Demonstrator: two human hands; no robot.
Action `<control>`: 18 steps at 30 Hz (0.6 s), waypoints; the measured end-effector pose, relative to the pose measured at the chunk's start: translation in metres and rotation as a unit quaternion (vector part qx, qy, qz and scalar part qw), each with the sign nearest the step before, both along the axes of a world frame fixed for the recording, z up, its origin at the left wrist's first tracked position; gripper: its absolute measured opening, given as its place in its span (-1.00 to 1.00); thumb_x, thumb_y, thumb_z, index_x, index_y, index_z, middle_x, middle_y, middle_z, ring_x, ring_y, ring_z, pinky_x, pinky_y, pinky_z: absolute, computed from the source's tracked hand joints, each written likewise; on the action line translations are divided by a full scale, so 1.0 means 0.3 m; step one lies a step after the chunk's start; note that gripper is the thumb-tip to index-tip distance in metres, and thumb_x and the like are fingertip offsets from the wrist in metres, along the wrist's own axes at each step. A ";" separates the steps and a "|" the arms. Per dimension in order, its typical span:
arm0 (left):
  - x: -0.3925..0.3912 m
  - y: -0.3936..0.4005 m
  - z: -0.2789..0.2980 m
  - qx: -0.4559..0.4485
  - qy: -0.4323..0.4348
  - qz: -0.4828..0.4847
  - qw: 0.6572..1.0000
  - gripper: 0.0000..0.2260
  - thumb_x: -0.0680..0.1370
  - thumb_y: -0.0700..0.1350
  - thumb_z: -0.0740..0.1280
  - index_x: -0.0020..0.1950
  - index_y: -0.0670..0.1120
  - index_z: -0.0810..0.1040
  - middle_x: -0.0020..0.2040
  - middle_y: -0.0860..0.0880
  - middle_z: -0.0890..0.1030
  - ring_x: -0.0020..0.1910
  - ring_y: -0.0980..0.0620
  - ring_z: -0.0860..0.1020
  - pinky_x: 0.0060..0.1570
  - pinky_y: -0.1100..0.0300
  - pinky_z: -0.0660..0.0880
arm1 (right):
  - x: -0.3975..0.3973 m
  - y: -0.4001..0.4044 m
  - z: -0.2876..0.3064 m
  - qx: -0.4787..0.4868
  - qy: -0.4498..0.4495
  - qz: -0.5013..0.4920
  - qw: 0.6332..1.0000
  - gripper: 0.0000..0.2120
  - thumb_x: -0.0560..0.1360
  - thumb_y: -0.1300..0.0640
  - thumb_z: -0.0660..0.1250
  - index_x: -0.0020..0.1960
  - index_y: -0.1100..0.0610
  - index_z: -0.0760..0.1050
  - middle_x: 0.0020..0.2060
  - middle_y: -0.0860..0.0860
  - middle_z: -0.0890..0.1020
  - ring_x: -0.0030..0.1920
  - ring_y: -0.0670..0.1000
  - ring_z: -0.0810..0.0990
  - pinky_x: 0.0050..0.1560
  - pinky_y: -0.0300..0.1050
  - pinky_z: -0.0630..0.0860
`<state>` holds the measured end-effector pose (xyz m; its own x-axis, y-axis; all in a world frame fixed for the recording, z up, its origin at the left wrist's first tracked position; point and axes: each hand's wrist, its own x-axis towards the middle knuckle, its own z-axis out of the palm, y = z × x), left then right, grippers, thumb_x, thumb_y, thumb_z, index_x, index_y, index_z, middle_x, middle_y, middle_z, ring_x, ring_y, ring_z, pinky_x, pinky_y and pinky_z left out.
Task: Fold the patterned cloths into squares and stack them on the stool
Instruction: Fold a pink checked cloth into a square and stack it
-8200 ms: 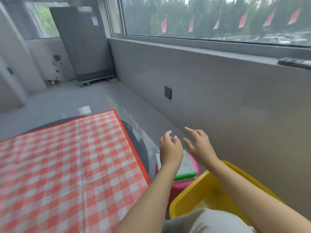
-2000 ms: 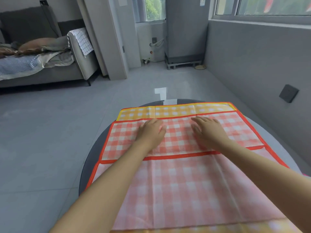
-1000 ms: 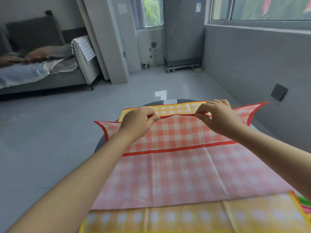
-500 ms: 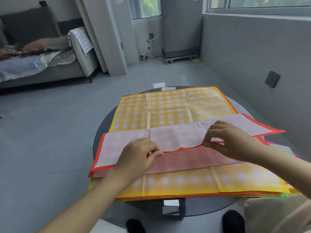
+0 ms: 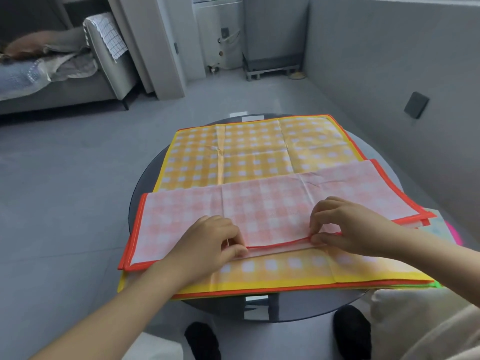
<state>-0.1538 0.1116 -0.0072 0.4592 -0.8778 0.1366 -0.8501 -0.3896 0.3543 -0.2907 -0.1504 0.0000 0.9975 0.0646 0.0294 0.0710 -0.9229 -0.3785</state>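
Observation:
A red checked cloth [image 5: 272, 206] lies folded in half, pale side up, across the near part of a round dark table [image 5: 141, 188]. Under it a yellow checked cloth [image 5: 246, 152] is spread flat, with more coloured cloth edges beneath. My left hand [image 5: 207, 245] pinches the red cloth's near edge at the middle left. My right hand [image 5: 348, 224] pinches the same edge further right. The pink stool [image 5: 453, 232] peeks out at the right behind the cloth, mostly hidden.
A grey wall [image 5: 389, 74] with a dark socket plate [image 5: 416, 104] runs along the right. A grey sofa [image 5: 65, 68] with bedding stands at the back left. My shoes [image 5: 202, 339] show under the table's near edge. Grey floor lies to the left.
Both hands lifted the red cloth's far edge and drew it toward me, folding it in half. That edge now lies down on the near edge, and the yellow cloth is uncovered.

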 end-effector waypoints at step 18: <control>0.112 -0.227 -0.025 0.107 0.006 0.129 0.986 -0.51 0.64 0.11 0.01 0.55 0.03 0.06 0.58 -0.01 -0.04 0.54 0.04 -0.11 0.50 0.05 -0.17 | 0.102 0.040 0.031 -0.064 0.032 0.002 0.997 -0.70 0.49 -0.22 0.21 -0.17 -0.02 0.54 -0.28 -0.20 0.50 -0.24 -0.27 0.42 -0.15 -0.26 0.45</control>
<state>-0.1203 0.0434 -0.0148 0.6715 -0.7396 -0.0458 -0.7091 -0.6592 0.2502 -0.2601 -0.1385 0.0092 0.9967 0.0687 -0.0426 0.0552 -0.9636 -0.2616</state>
